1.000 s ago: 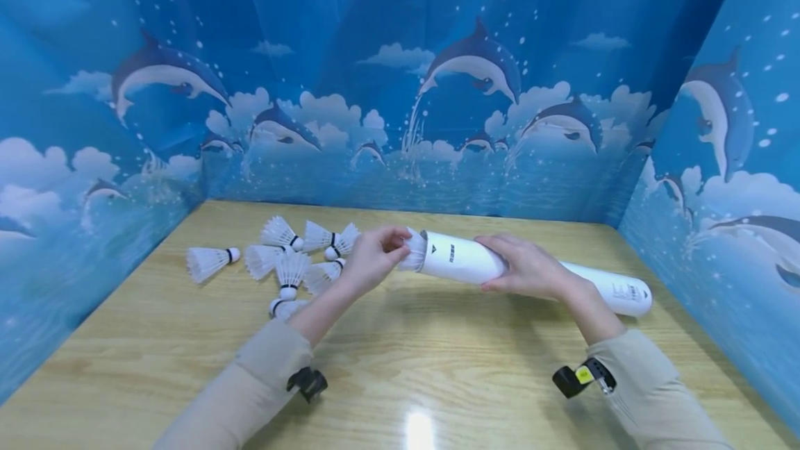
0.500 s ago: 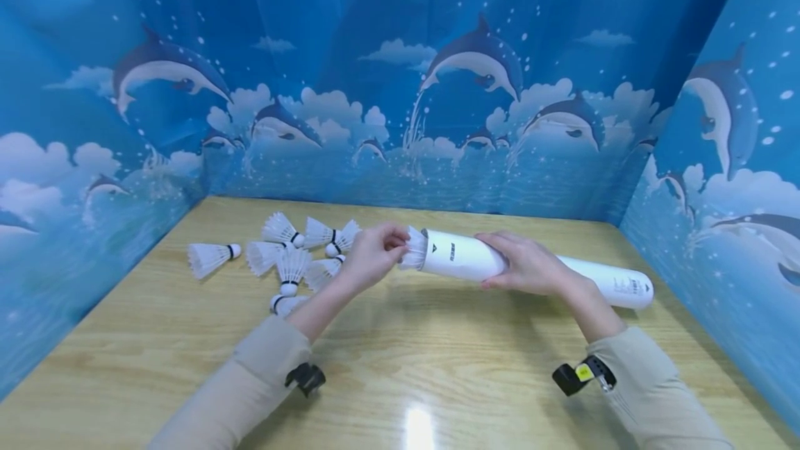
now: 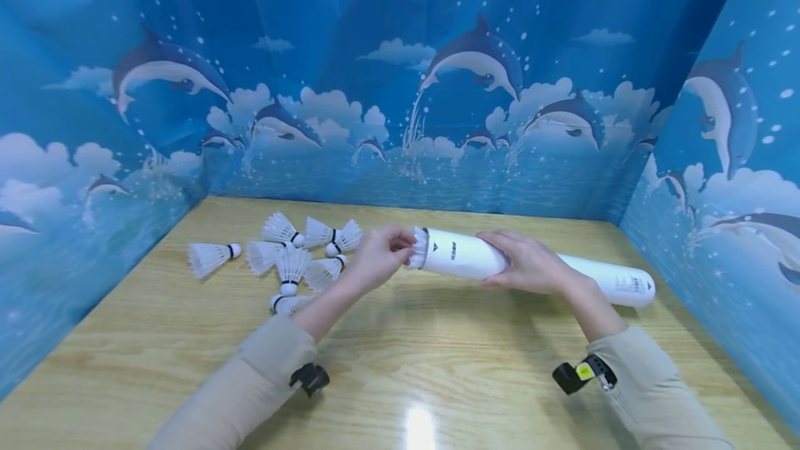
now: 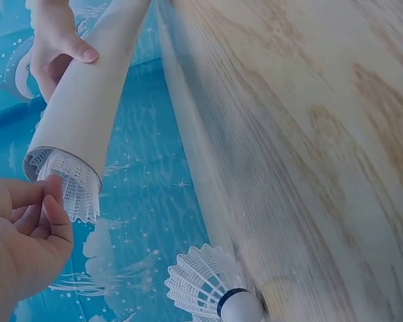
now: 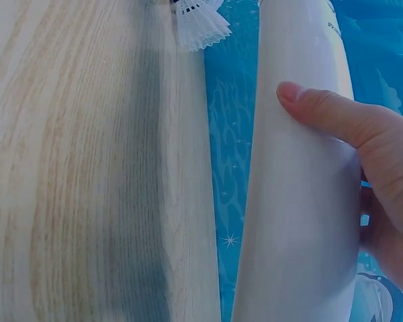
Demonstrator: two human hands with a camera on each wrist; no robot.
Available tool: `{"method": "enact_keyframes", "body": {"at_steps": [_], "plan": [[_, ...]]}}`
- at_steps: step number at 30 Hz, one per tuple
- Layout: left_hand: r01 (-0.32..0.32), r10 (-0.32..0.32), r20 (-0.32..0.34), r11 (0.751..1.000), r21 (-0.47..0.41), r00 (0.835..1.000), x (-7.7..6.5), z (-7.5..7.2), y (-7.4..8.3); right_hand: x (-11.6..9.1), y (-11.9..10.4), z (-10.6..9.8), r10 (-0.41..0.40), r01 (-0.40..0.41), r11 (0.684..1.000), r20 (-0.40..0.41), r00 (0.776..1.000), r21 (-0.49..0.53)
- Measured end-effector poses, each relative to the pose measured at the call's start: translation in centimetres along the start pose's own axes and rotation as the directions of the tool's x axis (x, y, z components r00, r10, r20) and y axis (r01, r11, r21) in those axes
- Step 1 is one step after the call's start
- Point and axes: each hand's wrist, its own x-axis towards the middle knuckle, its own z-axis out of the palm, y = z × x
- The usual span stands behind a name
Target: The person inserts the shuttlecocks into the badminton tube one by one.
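Note:
A long white shuttlecock tube (image 3: 465,255) lies tilted across the middle right, its open end facing left. My right hand (image 3: 530,264) grips it around the middle, thumb on the near side, also seen in the right wrist view. From the tube's mouth sticks the skirt of a white shuttlecock (image 4: 84,194); its head is hidden inside. My left hand (image 3: 378,255) pinches the skirt's edge between thumb and fingers, right at the mouth. Several loose shuttlecocks (image 3: 292,266) with black bands lie in a cluster left of my left hand.
One shuttlecock (image 3: 212,257) lies apart at the left of the wooden table (image 3: 387,367). Blue curtains (image 3: 350,40) printed with dolphins stand at the back and both sides. Each wrist wears a black strapped camera.
My left hand has moved slightly right, and the shuttlecock has slid deeper into the tube, so less of its skirt shows. My right hand keeps its grip almost unmoved.

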Motion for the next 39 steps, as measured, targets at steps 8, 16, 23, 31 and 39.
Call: {"method": "enact_keyframes", "body": {"at_steps": [8, 16, 23, 31, 39], "plan": [[-0.009, 0.008, 0.013, 0.999, 0.046, 1.000, 0.0, 0.5, 0.4, 0.2, -0.1, -0.1, -0.009, 0.009, 1.000, 0.002, 1.000, -0.005], [0.012, -0.012, 0.028, 1.000, 0.022, 1.000, 0.1, 0.8, 0.3, 0.2, -0.1, 0.1, -0.004, 0.004, 1.000, 0.008, 1.000, -0.002], [0.045, -0.045, 0.028, 0.999, 0.020, 0.999, 0.2, 1.1, 0.5, 0.2, 0.0, 0.1, 0.010, -0.010, 1.000, 0.010, 1.000, 0.003], [0.124, -0.123, 0.036, 0.992, -0.011, 0.992, 0.4, 1.0, 0.7, 0.2, 0.0, 0.1, 0.030, -0.030, 1.000, 0.008, 1.000, 0.010], [0.104, -0.102, 0.055, 0.994, -0.037, 0.993, 0.4, 0.9, 0.7, 0.2, -0.1, 0.0, 0.023, -0.023, 1.000, 0.011, 1.000, 0.015]]}}
